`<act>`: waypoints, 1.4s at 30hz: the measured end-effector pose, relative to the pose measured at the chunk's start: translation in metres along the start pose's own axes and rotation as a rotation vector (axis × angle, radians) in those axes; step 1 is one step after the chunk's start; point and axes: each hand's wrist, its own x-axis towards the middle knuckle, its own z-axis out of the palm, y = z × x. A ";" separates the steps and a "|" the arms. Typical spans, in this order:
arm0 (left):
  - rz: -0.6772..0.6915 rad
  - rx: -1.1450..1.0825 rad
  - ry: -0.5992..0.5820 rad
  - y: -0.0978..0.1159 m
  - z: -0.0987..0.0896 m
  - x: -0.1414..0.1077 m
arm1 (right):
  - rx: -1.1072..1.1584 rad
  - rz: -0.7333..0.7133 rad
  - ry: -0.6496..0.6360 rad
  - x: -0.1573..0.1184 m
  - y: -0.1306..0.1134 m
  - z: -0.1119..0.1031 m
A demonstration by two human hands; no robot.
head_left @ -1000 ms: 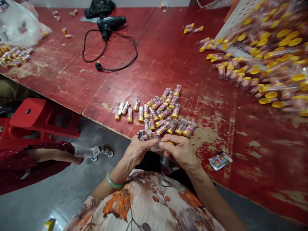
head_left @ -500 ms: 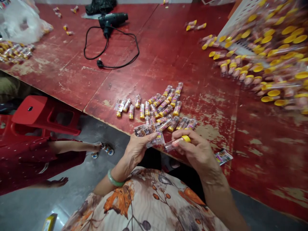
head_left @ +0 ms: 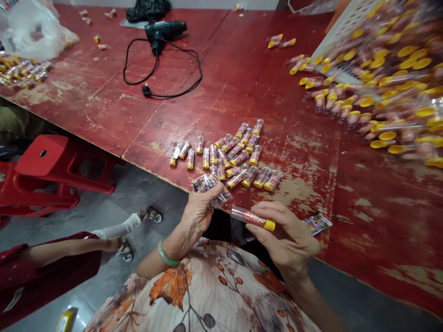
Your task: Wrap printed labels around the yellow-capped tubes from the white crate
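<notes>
My right hand (head_left: 287, 235) pinches a clear plastic tube with a yellow cap (head_left: 252, 218) between thumb and fingers; something pinkish-red with white lettering shows inside. The tube lies nearly level, its clear end toward my left hand (head_left: 202, 207). That hand is closed on several printed plastic sleeves (head_left: 204, 183), thumb on top. Just beyond the hands, many tubes wrapped in printed sleeves (head_left: 238, 158) lie on the table, yellow ends mostly toward me. A loose printed sleeve (head_left: 318, 223) lies by the table edge, right of my right hand.
On the red worn table (head_left: 235, 83) lie a black heat gun (head_left: 166, 30) with its cord and a pile of yellow-capped tubes (head_left: 384, 97) spilling from a white basket (head_left: 346, 37). A plastic bag (head_left: 34, 32) is far left. Red stools (head_left: 44, 154) and a person's legs (head_left: 117, 230) are left.
My right hand has turned and lowered the tube, so its side and lettering now face up. My left hand keeps hold of the sleeves. The person at left has stepped to another position.
</notes>
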 end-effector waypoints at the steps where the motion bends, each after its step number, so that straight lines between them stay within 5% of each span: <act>1: -0.018 -0.009 -0.005 0.000 0.000 -0.001 | -0.017 -0.029 0.014 0.000 0.000 0.001; 12: -0.258 -0.086 -0.002 0.004 0.009 -0.007 | -0.376 -0.293 0.087 -0.001 0.013 0.002; 24: -0.025 -0.008 -0.057 -0.015 0.007 -0.004 | -0.631 -0.391 0.054 -0.015 0.016 0.008; 31: -0.027 0.010 -0.098 -0.017 0.004 -0.010 | -0.623 -0.393 0.048 -0.017 0.020 0.019; 36: -0.073 0.018 -0.099 -0.013 0.002 -0.011 | -0.316 -0.223 -0.172 -0.005 0.013 0.018; 42: -0.170 0.098 -0.158 -0.015 -0.002 -0.012 | -0.231 -0.139 -0.055 0.003 0.016 0.013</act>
